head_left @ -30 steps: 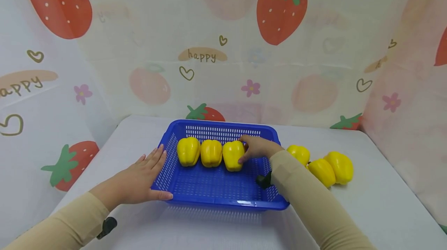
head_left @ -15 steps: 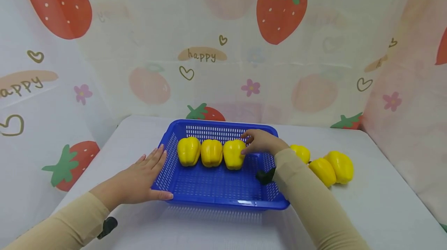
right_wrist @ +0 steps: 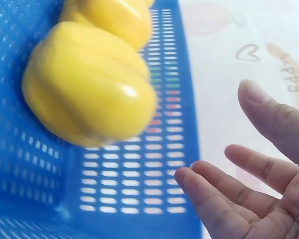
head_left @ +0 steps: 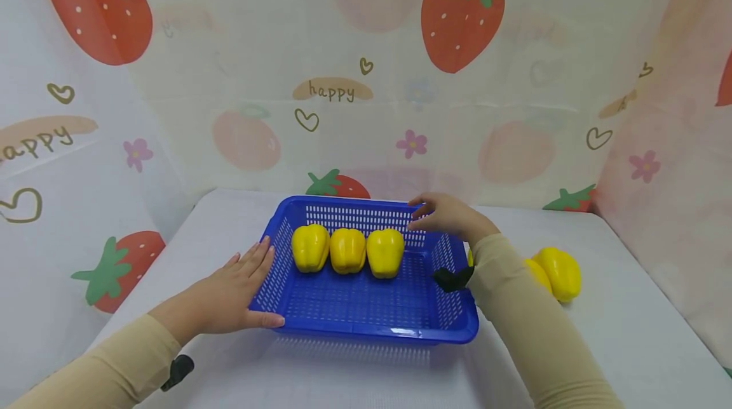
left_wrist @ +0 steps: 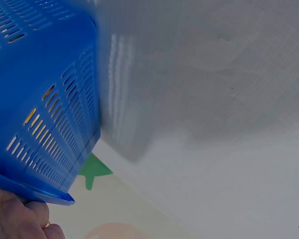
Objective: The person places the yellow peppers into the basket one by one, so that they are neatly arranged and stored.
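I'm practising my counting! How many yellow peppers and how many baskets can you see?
Basket: 1
Yellow peppers: 6 (3 inside it, 3 outside, two of those partly hidden behind the right sleeve)
Total: 7

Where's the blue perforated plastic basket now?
In the head view, the blue perforated plastic basket sits at lower centre on the white table, between the person's left hand, at its left rim, and right hand, near its far right corner.
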Demonstrator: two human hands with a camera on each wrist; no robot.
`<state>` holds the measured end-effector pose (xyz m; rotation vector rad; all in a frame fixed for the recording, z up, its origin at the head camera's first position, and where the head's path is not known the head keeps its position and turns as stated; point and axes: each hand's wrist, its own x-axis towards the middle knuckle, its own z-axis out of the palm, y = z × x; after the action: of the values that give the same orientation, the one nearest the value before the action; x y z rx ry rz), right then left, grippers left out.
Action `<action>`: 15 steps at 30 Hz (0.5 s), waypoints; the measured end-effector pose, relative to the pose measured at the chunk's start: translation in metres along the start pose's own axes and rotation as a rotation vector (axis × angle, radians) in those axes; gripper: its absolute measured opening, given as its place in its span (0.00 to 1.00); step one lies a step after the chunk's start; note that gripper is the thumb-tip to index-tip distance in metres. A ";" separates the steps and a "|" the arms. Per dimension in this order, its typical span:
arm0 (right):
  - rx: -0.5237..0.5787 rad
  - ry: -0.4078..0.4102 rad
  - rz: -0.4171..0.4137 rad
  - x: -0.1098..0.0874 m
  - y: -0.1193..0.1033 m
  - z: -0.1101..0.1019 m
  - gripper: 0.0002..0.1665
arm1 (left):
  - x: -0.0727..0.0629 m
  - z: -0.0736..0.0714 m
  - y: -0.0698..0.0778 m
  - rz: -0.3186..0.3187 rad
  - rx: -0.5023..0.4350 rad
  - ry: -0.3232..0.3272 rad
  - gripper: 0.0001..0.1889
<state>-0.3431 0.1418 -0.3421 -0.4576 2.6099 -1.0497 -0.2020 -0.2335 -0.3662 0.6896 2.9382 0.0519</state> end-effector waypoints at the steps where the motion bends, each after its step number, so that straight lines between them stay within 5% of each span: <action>1: -0.003 0.000 -0.006 -0.002 0.000 -0.004 0.35 | 0.000 0.000 0.000 -0.001 -0.001 -0.001 0.63; 15: 0.001 0.068 -0.003 -0.042 0.013 -0.052 0.39 | 0.001 0.002 -0.002 -0.004 -0.005 -0.001 0.62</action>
<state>-0.3273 0.1992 -0.3095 -0.4329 2.6688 -1.0858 -0.2030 -0.2347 -0.3685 0.6835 2.9373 0.0588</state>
